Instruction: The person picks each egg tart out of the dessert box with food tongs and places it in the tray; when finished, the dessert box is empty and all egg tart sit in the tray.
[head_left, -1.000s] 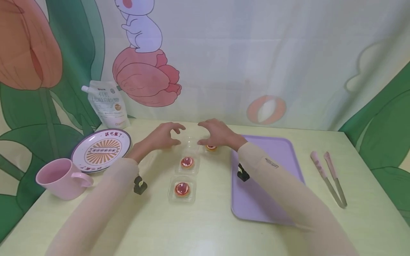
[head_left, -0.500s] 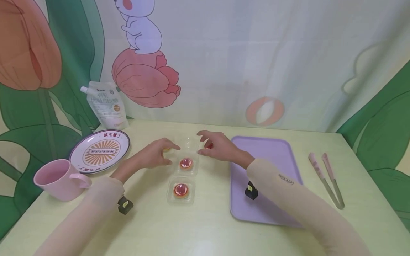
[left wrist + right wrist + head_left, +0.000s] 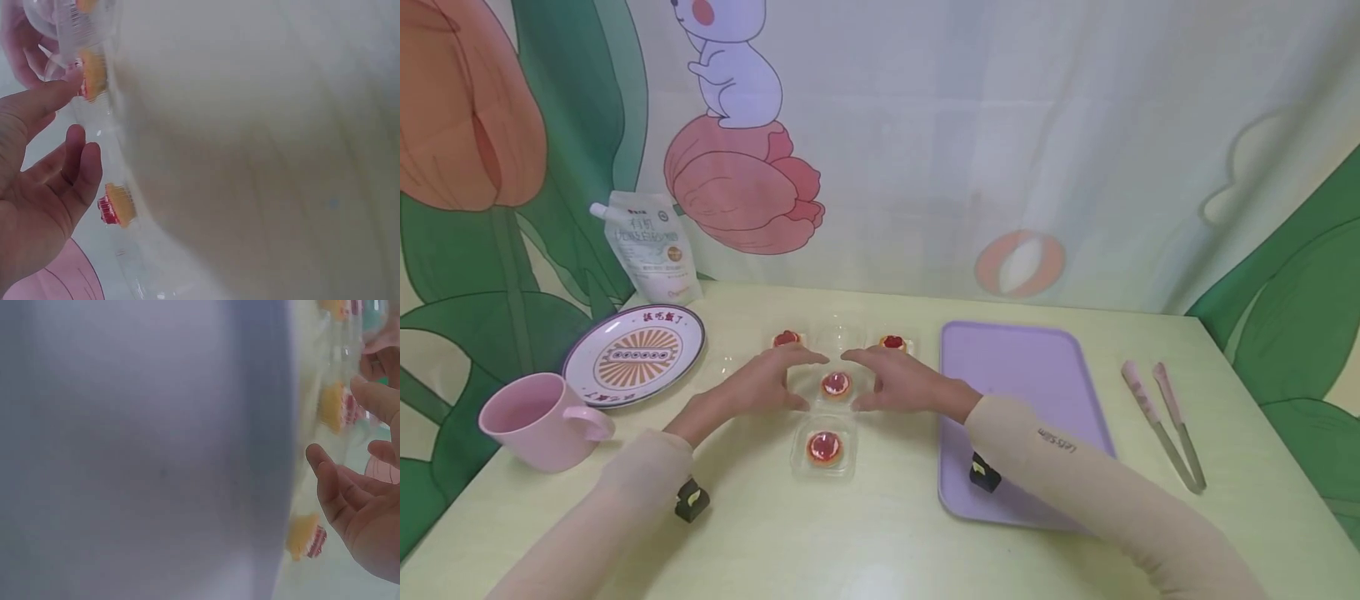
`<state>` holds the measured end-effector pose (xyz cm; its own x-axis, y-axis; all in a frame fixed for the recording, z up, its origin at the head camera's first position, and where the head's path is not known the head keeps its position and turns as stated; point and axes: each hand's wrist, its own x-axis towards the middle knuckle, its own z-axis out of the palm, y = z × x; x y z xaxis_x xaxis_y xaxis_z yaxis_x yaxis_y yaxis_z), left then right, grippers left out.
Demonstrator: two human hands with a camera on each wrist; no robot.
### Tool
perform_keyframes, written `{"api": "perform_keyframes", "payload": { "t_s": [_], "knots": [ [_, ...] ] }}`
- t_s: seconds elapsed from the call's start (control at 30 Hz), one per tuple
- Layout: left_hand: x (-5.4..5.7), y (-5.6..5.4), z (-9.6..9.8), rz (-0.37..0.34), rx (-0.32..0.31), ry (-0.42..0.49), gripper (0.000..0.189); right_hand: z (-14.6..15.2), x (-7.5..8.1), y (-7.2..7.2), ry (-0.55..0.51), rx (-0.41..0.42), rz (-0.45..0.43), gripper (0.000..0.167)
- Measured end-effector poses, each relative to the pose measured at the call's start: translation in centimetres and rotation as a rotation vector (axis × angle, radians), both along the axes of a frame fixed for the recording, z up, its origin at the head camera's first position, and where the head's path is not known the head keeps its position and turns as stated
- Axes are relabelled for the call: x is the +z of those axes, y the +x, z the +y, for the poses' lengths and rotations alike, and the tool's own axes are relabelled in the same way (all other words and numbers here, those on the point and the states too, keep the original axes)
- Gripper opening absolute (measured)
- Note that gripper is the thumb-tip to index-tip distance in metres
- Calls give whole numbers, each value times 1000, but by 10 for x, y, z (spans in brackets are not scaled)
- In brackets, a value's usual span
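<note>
Where the middle tart [image 3: 837, 384] sits in its clear plastic box [image 3: 836, 407] on the pale table [image 3: 887, 542], it is flanked by the left hand [image 3: 763, 382] on one side and the right hand [image 3: 906, 383] on the other. Both hands are held partly open, with fingers softly bent and thumbs parted from them; nothing is seen to be gripped by either, though whether the box walls are touched by the fingertips cannot be told. The near tart [image 3: 825, 448] is seen just in front, and the left far tart [image 3: 786, 340] and right far tart [image 3: 893, 342] lie beyond the hands. For careful work, it is judged, the box is best met evenly from both sides, with light, matched pressure, since thin plastic is likely to flex and the topping to be smeared if the walls are pushed inward. Contact should be made at the edges, not above the tart. Care should also be taken that neighbouring boxes are not nudged, and that the purple tray [image 3: 1022, 358], crossed by the right sleeve [image 3: 1060, 458], is not dragged.
</note>
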<state>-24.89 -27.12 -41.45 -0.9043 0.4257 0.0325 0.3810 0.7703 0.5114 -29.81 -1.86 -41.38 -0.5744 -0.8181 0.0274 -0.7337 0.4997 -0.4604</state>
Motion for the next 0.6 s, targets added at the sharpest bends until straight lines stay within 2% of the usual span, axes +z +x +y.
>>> {"api": "perform_keyframes", "payload": {
  "t_s": [0.2, 0.47, 0.6],
  "knots": [
    [-6, -1, 3, 5, 28, -18, 70, -5, -4, 0, 12, 0, 13, 72],
    [-8, -1, 8, 26, 6, -20, 72, -6, -4, -1, 33, -21, -14, 73],
    [-8, -2, 10, 19, 40, -18, 72, -6, -2, -1, 33, -20, -21, 73]
  ]
}}
